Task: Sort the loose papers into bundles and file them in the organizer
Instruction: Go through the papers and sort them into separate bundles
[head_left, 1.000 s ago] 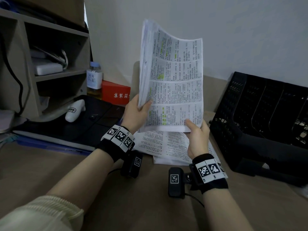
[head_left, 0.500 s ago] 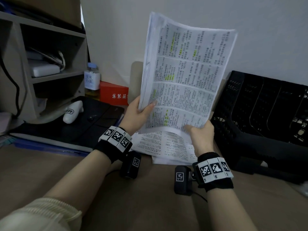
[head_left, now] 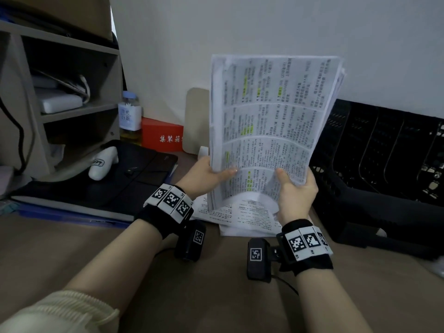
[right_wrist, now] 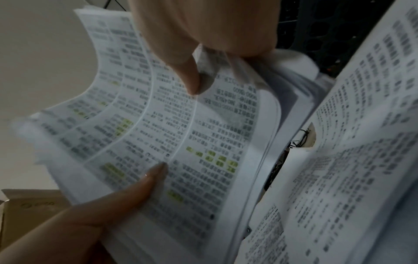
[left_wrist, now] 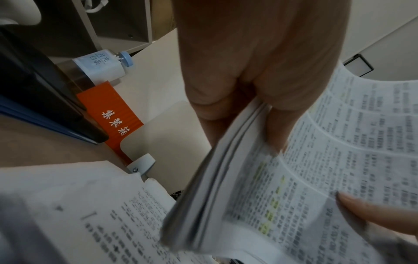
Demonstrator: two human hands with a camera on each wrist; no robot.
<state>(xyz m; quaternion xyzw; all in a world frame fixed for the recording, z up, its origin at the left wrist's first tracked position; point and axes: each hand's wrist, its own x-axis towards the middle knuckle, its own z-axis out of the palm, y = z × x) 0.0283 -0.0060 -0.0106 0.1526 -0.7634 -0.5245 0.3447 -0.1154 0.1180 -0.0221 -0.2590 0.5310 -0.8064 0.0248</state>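
I hold a thick bundle of printed papers [head_left: 269, 121] upright above the desk, its text marked with yellow highlights. My left hand [head_left: 204, 173] grips its lower left edge, thumb on the front page [left_wrist: 339, 160]. My right hand [head_left: 296, 191] grips the lower right corner, thumb pressed on the page [right_wrist: 158, 134]. Under the bundle more loose papers [head_left: 245, 215] lie flat on the desk, also seen as loose papers [left_wrist: 90, 214] in the left wrist view. The black mesh organizer [head_left: 384, 152] stands to the right, its slots facing me.
A black folder [head_left: 108, 179] with a white device [head_left: 102, 162] on it lies at the left, before a shelf unit [head_left: 60, 92]. A bottle [head_left: 129, 116] and a red box [head_left: 161, 134] stand by the wall. Bare brown desk [head_left: 216, 296] lies near me.
The bundle has swung to the right and lower, toward the organizer, and both hands have moved right with it. The papers on the desk have not moved.
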